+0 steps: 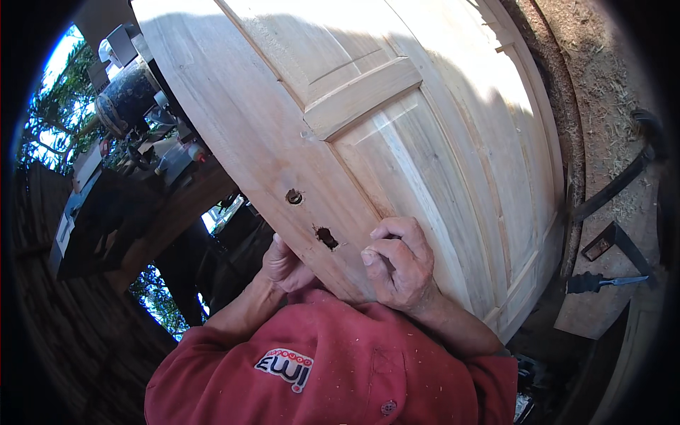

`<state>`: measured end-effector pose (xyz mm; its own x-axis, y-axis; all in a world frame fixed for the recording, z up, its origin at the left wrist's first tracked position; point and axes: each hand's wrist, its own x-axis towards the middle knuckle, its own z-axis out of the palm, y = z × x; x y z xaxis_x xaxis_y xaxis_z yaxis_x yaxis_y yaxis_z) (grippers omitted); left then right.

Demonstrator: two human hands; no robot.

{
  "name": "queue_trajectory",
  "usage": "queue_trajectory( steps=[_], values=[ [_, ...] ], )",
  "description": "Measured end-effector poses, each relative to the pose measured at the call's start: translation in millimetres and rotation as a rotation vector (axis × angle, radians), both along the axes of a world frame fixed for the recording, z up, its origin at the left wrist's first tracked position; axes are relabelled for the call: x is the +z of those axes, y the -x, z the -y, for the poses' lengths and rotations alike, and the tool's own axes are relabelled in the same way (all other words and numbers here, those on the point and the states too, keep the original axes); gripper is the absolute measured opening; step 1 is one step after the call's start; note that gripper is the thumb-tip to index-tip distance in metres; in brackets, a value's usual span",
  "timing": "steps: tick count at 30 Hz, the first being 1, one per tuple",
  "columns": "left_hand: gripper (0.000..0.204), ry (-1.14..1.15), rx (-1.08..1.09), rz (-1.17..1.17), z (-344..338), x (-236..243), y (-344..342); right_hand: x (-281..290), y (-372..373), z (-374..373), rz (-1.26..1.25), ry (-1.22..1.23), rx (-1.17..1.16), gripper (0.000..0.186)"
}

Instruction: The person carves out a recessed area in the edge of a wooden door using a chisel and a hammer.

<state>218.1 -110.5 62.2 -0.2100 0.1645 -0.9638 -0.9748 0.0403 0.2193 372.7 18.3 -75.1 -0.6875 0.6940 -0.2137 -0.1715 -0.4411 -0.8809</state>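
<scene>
A pale wooden panel door (269,156) slants across the view in front of my red shirt. Two cutouts pierce its plain side board: a small round hole (294,196) and, nearer me, a rough-edged slot (326,238). My left hand (285,269) is curled against the door's left edge, beside the slot; some of its fingers and anything inside them are hidden. To the right of the slot, my right hand (402,265) rests at the door's face with its fingers bent inward, and nothing shows in them.
Sawdust and shavings cover the ground at right. There lie a dark-handled chisel (608,282), a try square (618,244) and a long dark bar (613,188). At left, a cylindrical power tool (129,98) and cluttered items sit on a wooden bench (180,216). Sunlight brightens the door's far end.
</scene>
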Motion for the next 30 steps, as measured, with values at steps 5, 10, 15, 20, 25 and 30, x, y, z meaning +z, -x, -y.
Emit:
queue_trajectory(
  steps=[5,10,15,20,25,30],
  values=[
    [0.080,-0.117,-0.003,0.006,-14.2,-5.8,-9.2,6.3,-1.7,-6.1,0.034,-0.068,0.017,0.008],
    [0.082,-0.115,-0.126,-0.082,-33.0,-8.8,-15.6,18.6,-2.5,-21.0,0.105,-0.167,0.038,0.006],
    [0.079,-0.023,-0.342,-0.200,-51.0,2.7,-16.2,36.1,-3.2,-27.1,0.206,-0.258,0.088,0.013],
    [0.056,-0.110,-0.415,-0.286,-84.0,1.0,-26.8,90.6,-10.0,-55.3,0.225,-0.402,0.134,0.028],
    [0.056,-0.188,-0.466,-0.314,-105.5,-15.8,-49.2,144.6,-7.2,-78.7,0.577,-0.836,0.276,0.063],
    [0.041,-0.504,-0.180,-0.267,-131.8,-37.7,-86.8,151.7,-24.9,-107.5,0.852,-0.842,0.443,0.061]
  ],
)
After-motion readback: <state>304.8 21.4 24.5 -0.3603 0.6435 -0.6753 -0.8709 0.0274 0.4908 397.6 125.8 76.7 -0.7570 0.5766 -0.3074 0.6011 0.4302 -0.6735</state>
